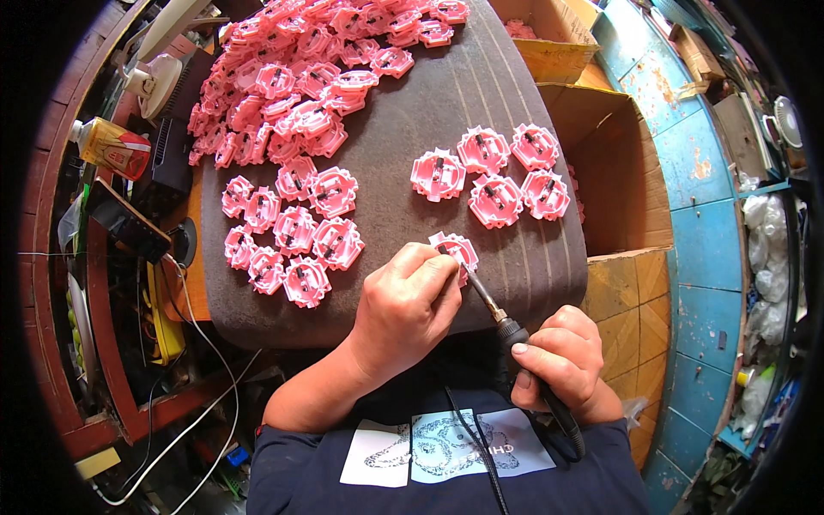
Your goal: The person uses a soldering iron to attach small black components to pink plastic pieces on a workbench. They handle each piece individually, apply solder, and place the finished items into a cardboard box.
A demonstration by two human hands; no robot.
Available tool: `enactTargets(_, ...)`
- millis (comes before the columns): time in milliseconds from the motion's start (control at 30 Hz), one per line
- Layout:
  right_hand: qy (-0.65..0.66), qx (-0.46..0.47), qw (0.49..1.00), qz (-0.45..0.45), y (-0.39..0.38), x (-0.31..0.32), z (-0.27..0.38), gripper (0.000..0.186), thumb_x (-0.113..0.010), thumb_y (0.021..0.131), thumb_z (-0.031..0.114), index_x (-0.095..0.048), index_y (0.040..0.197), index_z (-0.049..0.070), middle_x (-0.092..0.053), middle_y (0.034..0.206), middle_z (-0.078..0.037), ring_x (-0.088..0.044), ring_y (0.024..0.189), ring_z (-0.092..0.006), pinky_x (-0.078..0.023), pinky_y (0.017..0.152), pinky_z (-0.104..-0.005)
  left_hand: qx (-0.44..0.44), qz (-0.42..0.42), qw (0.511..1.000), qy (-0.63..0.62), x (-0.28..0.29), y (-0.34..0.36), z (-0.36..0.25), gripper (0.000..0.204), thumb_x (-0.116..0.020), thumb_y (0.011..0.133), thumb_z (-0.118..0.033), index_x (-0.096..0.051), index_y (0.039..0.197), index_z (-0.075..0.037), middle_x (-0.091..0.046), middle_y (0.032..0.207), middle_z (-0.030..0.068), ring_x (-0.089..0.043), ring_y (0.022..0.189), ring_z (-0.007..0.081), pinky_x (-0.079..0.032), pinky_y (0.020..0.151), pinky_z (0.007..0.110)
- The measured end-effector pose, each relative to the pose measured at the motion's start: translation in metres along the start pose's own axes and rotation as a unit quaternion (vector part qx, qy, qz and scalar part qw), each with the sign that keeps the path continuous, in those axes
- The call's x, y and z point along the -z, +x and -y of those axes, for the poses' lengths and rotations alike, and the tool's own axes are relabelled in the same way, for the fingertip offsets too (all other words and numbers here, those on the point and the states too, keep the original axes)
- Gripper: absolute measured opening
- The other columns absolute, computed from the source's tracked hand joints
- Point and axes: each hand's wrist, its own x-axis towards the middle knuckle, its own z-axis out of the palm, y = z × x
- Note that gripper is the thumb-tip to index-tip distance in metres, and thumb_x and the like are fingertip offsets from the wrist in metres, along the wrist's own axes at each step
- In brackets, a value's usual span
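A soldering iron (512, 332) with a black grip and metal shaft is held in my right hand (562, 359), its fingers wrapped round the handle. The iron's tip reaches into a pink plastic housing (463, 251) with a dark part inside, near the mat's front edge. My left hand (408, 292) is closed in a pinch over that housing's near left side; what sits between its fingertips is hidden. Beyond lies a small group of similar pink housings (494, 199), each with a dark strip inside. Another group of pink housings (296, 230) lies to the left.
A big heap of pink housings (292, 77) covers the far left of the dark mat (403, 154). Open cardboard boxes (631, 172) stand off its right edge. A white cable (227, 365), a black box-shaped device (129, 221) and a yellow-and-red bottle (112, 148) are at the left.
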Motion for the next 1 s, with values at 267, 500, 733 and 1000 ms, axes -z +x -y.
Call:
enactTargets(267, -0.008, 0.008, 1.0, 0.003, 0.0, -0.001, 0.0, 0.029, -0.074, 0.078, 0.009, -0.07, 0.105, 0.002, -0.058, 0.074, -0.005, -0.051, 0.057, -0.02, -0.037, 0.05, -0.034, -0.003, -0.012, 1.0, -0.001, -0.001, -0.001, 0.002, 0.017, -0.077, 0.084, 0.004, -0.072, 0.099, -0.001, -0.07, 0.093, 0.0146, -0.072, 0.077, 0.0302, -0.058, 0.067, 0.038)
enactTargets(500, -0.013, 0.001, 1.0, 0.008, 0.0, 0.0, 0.002, 0.027, -0.074, 0.08, 0.009, -0.07, 0.105, 0.002, -0.06, 0.075, -0.005, -0.052, 0.057, -0.0206, -0.039, 0.051, -0.0349, -0.011, -0.002, 1.0, 0.003, 0.001, 0.001, 0.0, 0.014, -0.076, 0.087, 0.001, -0.07, 0.099, 0.0, -0.066, 0.093, 0.0152, -0.07, 0.083, 0.0332, -0.059, 0.073, 0.041)
enactTargets(733, -0.003, -0.037, 0.997, -0.072, -0.003, 0.016, -0.008, 0.028, -0.074, 0.095, 0.018, -0.066, 0.117, 0.002, -0.063, 0.086, -0.012, -0.057, 0.066, -0.0244, -0.047, 0.058, -0.0377, -0.008, -0.01, 1.0, -0.002, 0.001, 0.0, 0.001, 0.016, -0.077, 0.084, 0.003, -0.072, 0.099, 0.0, -0.07, 0.093, 0.0159, -0.072, 0.08, 0.033, -0.059, 0.07, 0.039)
enactTargets(1000, -0.064, -0.02, 0.994, -0.086, 0.062, 0.041, -0.083, 0.037, -0.075, 0.098, 0.013, -0.068, 0.13, -0.004, -0.071, 0.108, -0.018, -0.068, 0.092, -0.0247, -0.056, 0.081, -0.0363, -0.016, -0.01, 1.0, -0.002, 0.0, -0.001, 0.004, 0.018, -0.078, 0.083, 0.003, -0.072, 0.099, 0.0, -0.07, 0.093, 0.0159, -0.072, 0.08, 0.0338, -0.058, 0.071, 0.04)
